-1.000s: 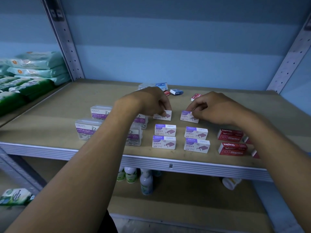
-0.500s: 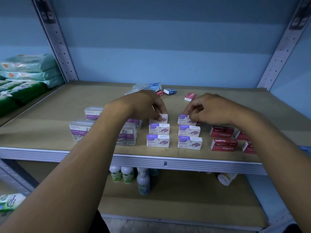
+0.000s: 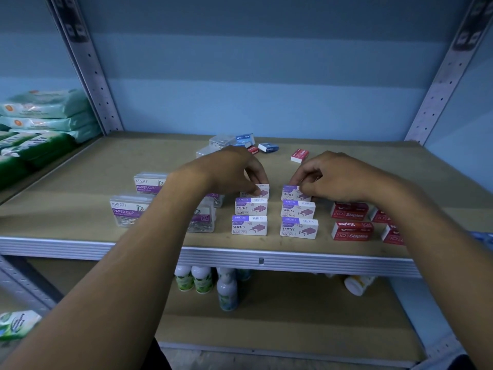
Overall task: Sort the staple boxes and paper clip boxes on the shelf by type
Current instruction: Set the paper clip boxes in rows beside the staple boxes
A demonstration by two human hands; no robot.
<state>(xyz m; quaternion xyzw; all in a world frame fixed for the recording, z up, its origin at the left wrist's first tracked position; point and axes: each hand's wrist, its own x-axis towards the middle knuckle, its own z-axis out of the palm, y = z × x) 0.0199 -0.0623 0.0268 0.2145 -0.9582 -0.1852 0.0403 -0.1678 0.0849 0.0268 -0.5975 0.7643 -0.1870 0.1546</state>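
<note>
White-and-purple staple boxes stand in two columns on the shelf (image 3: pixel 266 244). My left hand (image 3: pixel 229 169) pinches the rear box of the left column (image 3: pixel 262 191). My right hand (image 3: pixel 336 177) pinches the rear box of the right column (image 3: pixel 289 193). In front of them stand two more boxes per column (image 3: pixel 249 225) (image 3: pixel 298 228). Clear paper clip boxes (image 3: pixel 130 210) sit to the left, partly hidden by my left arm. Red staple boxes (image 3: pixel 352 231) lie to the right, partly under my right arm.
At the back of the shelf lie a clear box (image 3: pixel 221 141), blue boxes (image 3: pixel 268 148) and a small red box (image 3: pixel 300 155). Green and teal packets (image 3: pixel 45 121) are stacked on the left shelf. Bottles (image 3: pixel 202 279) stand on the lower shelf. Metal uprights (image 3: pixel 88 62) frame the bay.
Both hands stay on the rear purple boxes, which now sit closer behind the middle boxes of their columns. The camera view has shifted slightly.
</note>
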